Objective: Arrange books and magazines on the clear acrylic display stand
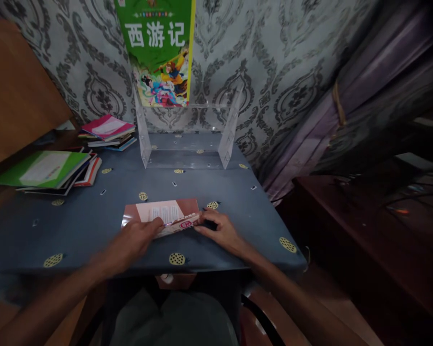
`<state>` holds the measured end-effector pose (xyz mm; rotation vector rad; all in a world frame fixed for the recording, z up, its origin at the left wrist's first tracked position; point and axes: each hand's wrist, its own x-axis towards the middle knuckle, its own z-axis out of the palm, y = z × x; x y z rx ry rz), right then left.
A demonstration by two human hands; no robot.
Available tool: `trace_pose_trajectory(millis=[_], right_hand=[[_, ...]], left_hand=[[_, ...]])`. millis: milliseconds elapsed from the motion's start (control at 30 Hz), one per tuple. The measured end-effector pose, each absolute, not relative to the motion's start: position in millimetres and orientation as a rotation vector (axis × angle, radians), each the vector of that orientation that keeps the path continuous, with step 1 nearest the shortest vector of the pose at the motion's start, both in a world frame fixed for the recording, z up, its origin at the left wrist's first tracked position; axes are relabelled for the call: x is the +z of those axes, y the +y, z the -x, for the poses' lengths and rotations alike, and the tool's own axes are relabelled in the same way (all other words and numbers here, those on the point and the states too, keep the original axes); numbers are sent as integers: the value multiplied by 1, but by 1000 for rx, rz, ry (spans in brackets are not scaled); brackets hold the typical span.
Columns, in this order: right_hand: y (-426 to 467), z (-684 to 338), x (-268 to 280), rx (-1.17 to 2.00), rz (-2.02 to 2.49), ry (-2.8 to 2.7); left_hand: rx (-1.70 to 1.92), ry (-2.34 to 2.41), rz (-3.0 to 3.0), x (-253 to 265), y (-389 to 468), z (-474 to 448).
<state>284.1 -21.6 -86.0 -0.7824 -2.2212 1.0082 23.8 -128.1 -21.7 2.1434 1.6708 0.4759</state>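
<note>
Grip: we see both hands on one book, bottom centre of the frame. The left hand [135, 240] is clamped on its near left part, thumb on top; the fingers beneath are hidden from us. The right hand [223, 233] pinches the right end between thumb and fingertips. The book [166, 210] lies over the cloth [231, 252], its near edge tilted up and a pink mark showing there; we cannot tell whether its far edge touches the cloth. The left hand covers the lower left corner.

Around it: a clear rack [144, 149] stands at centre, beyond the book, between it and the wallpaper [274, 43]. A green storybook [159, 57] stands upright at the rack's upper left, top centre of the frame. At left we note two stacks: the near stack [45, 168], green on top, and the far stack [108, 127], pink on top, near the rack. Upper left, a wooden board [21, 86]; right, a tied curtain [310, 129] and a dark red cabinet [353, 216].
</note>
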Motion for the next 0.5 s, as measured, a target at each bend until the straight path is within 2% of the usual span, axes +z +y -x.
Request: trace_pose_trajectory(millis=[100,333,500], right_hand=[[-19,-284,-86,1080,768,-2173],[-8,-283,-80,1348,731,-1871],[6,-274,-73,1678,745,-1425]], left_hand=[[748,1609,-1808,-15,-125,-26],[1087,1363,-758,-21,-120,-38],[1317,1329,-568,-18,-109,-40]])
